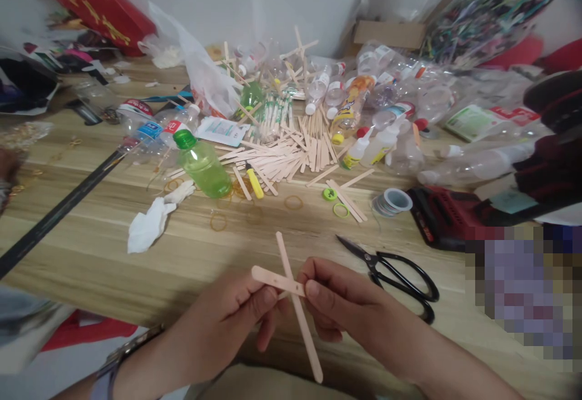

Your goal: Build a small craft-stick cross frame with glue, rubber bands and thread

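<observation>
Two flat wooden craft sticks cross each other between my hands, above the front of the table. The shorter-looking craft stick (273, 279) lies crosswise on top and shows small dark marks or holes. Under it, the other craft stick (305, 333) runs from the upper left down toward me. My left hand (245, 303) pinches the crosswise stick near its left part, thumb on top. At its right end, my right hand (341, 300) pinches close to the crossing. Black-handled scissors (386, 273) lie just right of my right hand.
A heap of craft sticks (282, 157) covers the table's middle. Nearby are a green bottle (204, 166), a yellow-handled screwdriver (254, 182), glue bottles (357, 151), a wire spool (391, 203) and a red-black power tool (436, 215). A crumpled tissue (150, 224) lies left. Several plastic bottles stand behind.
</observation>
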Demonstrator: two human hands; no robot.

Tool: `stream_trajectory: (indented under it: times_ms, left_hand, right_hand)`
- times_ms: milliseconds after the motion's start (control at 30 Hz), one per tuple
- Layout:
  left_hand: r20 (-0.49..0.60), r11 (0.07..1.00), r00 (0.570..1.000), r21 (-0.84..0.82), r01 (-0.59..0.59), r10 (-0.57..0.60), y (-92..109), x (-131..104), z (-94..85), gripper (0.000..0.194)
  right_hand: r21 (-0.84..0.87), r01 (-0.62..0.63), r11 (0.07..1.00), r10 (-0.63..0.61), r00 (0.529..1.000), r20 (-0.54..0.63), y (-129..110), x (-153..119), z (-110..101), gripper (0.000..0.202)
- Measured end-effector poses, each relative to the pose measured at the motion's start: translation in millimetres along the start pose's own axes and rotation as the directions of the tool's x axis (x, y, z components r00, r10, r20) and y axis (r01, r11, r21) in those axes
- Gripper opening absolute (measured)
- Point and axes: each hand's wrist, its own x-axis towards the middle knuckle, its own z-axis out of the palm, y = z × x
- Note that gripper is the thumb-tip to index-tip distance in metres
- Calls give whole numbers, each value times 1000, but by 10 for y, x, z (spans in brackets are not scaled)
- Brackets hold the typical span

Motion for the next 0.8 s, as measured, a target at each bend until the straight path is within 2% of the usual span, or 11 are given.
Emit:
stream_trajectory:
  times_ms: [367, 567, 667, 800]
  left_hand:
    - [24, 999, 1000, -36, 13, -12, -8, -6, -4, 34]
    - [-5, 992, 1000, 125, -24, 24, -7, -23, -41, 34]
    - [-1, 978, 1000, 208, -12, 13, -17, -44, -52, 25]
    - [30, 974, 1000, 227, 3, -10, 45, -64, -57, 25]
  right_hand:
    - [-37, -37, 999, 38, 999, 14, -9, -27, -8, 42]
    - [-56, -52, 997, 55, 997, 53, -21, -35, -24, 45]
    - [-114, -58, 992, 67, 995, 77, -56, -46, -52, 46]
    - [-284, 18, 959, 1, 998, 66, -128, -59, -68, 46]
